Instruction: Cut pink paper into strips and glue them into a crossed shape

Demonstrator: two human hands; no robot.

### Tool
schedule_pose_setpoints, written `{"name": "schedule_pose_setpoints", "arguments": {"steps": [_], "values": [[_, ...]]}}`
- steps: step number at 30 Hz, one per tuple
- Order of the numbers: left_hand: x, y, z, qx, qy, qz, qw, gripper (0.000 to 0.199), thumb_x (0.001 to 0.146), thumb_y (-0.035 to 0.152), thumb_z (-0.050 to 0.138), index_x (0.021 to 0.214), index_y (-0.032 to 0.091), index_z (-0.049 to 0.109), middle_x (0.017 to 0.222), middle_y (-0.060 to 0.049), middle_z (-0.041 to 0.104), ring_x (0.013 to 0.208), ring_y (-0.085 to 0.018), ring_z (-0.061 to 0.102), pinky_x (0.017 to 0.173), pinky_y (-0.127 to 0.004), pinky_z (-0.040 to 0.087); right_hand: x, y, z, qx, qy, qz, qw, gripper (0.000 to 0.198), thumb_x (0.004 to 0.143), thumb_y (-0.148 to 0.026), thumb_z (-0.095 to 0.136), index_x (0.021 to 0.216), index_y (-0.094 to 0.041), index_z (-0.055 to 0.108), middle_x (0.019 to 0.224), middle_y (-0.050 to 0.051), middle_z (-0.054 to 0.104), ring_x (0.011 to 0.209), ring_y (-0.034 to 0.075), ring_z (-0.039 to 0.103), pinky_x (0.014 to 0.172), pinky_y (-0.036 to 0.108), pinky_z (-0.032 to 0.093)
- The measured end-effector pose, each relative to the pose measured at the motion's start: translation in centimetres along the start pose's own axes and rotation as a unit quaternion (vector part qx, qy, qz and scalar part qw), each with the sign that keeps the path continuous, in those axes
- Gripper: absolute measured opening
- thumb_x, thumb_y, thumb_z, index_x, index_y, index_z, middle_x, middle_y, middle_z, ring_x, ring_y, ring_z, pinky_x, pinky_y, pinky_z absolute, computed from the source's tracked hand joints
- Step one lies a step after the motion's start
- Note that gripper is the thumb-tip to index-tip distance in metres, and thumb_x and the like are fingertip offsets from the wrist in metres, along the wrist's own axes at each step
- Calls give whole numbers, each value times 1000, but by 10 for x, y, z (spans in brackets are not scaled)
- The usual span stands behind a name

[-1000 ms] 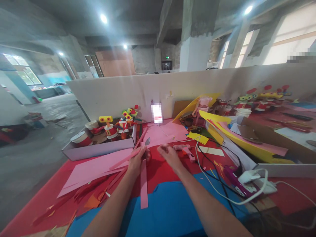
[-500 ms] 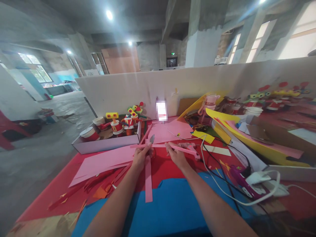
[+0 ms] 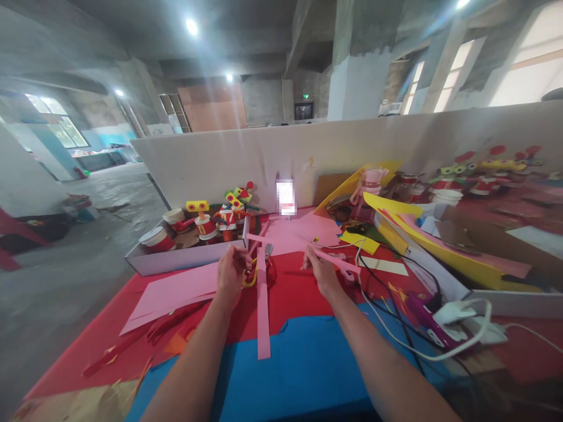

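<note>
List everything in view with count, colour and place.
Paper strips: at least three, pink, middle
Sheets: several, pink, yellow, blue, across table
Scissors: one, yellow-handled, middle
Glue gun: one, pink, right
Boxes: two, white, left and right
Cup figures: several, multicoloured, left and far right
Bottle: one, pink, back right
Power strip: one, purple, right
Cables: several, black and white, right
Tablecloth: one, red, underneath
Board: one, white, behind table
Lights: several, white, ceiling
Left hand: one, by scissors
Right hand: one, holding a strip
</note>
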State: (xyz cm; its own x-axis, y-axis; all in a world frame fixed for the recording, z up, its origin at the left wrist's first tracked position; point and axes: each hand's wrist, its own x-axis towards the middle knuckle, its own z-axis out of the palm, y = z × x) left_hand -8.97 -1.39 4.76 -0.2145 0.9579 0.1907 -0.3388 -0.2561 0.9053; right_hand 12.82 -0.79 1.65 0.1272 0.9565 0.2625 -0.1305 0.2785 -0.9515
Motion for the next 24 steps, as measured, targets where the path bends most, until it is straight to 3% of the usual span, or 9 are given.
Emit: {"name": "schedule_pose_setpoints", "arguments": {"steps": [2,6,9,15,20,24], "values": [[-6,-3,7,39,-60,-13,997,30,77,46,67,72,17,65,58,0,62,47,-10,51,46,-21,38,-4,2,6,26,-19,13,999,51,80,-69,53,59,-23,52,50,-2,52,51,16,54,57,29,48],[-22,-15,23,150,-218,-34,964,31,75,41,73,60,16,64,58,-4,62,55,-13,56,57,-26,43,-16,0,21,5,-128,-4,992,51,84,-68,49,60,-24,56,54,-1,56,51,16,53,55,29,46],[-28,-23,29,159,-261,-14,952,35,81,43,68,57,17,62,60,-4,61,62,-17,60,64,-28,45,-23,-1,28,-20,-206,-41,978,54,85,-69,46,58,-24,59,57,0,58,54,17,53,56,29,45],[-24,-27,26,186,-233,-5,955,43,86,49,60,57,17,63,53,-3,57,54,-13,52,56,-25,40,-19,7,24,-29,-201,-33,979,53,86,-68,46,60,-23,55,59,-1,56,55,15,53,54,27,47],[-17,-22,18,219,-127,-15,967,47,82,52,64,51,17,53,43,2,46,40,-8,39,42,-22,27,-5,13,12,-41,-114,20,992,54,79,-71,53,58,-21,53,51,-3,50,47,13,53,46,24,44],[-11,-18,9,234,-87,-6,968,48,82,53,62,53,17,49,45,4,45,39,-6,36,40,-20,26,7,9,-1,-25,-47,19,998,54,75,-70,57,56,-20,52,47,-4,46,44,10,49,45,22,46]]}}
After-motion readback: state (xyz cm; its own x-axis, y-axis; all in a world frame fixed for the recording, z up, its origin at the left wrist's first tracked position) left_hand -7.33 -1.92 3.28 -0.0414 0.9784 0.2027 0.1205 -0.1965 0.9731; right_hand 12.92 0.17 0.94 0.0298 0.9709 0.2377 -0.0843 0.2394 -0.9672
